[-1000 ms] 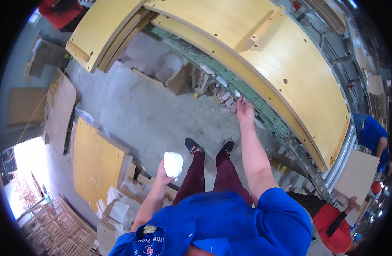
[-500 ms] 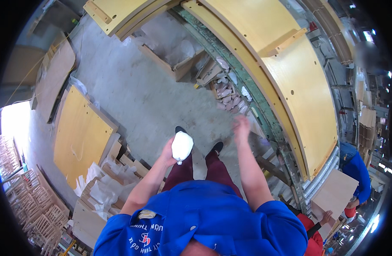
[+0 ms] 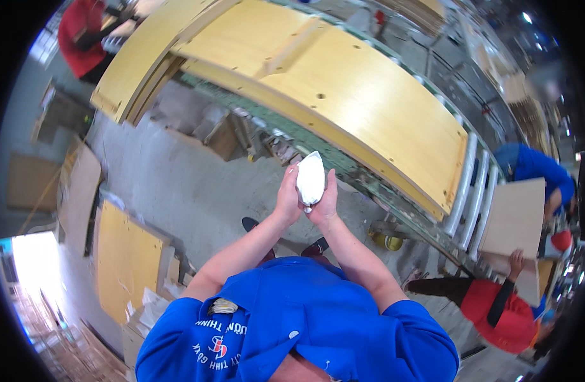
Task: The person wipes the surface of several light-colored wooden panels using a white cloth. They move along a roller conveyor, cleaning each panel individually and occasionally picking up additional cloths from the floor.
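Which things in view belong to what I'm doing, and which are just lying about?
In use:
white bundle, between left hand and right hand
perhaps the long yellow panel ahead

Apparently just lying about:
smaller yellow panel, lower left
brown square sheet, far left

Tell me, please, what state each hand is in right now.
Left hand: holding the white packet from its left side.
Right hand: holding the same packet from its right side.

Yellow panel point(image 3: 375, 108) lies near rollers point(image 3: 474, 197); grey floor point(image 3: 197, 191) below.
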Tool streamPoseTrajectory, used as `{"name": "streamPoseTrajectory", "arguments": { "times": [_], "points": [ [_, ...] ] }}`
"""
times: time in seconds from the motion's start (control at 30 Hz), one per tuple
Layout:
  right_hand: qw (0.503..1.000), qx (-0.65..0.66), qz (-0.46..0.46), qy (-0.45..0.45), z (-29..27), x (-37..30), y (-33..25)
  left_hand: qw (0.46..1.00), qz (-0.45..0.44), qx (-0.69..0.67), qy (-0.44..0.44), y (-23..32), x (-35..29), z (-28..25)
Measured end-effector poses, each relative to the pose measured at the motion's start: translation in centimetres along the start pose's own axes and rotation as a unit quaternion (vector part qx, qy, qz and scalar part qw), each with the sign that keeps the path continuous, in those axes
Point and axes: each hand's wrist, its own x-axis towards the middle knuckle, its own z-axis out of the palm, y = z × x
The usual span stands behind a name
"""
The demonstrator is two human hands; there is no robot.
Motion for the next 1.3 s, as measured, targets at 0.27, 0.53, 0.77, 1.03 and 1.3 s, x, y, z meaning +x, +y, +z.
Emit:
{"name": "streamPoseTrajectory", "arguments": {
  "times": [0.27, 0.53, 0.77, 1.03, 1.3],
  "points": [
    [0.982, 0.120, -0.094, -0.110, -8.4, -8.3, -13.1, 0.731, 0.293, 0.599, -0.149, -8.6, -1.8, 9.3],
    [0.933, 0.033, -0.353, -0.069, -13.7, -17.9, -24.3, 0.728, 0.149, 0.619, -0.255, -9.8, 4.8, 8.1],
    [0.847, 0.297, -0.379, -0.226, -17.9, -19.8, -23.8, 0.690, 0.150, 0.607, -0.363, -14.6, 12.0, 15.2],
    [0.824, 0.343, -0.376, -0.250, -21.7, -19.9, -31.3, 0.401, 0.428, 0.759, -0.282, -20.9, 18.5, 23.2],
    [0.844, 0.321, -0.385, -0.192, -29.2, -15.5, -42.8, 0.337, 0.427, 0.790, -0.282, -23.4, 18.6, 25.5]
  ]
}}
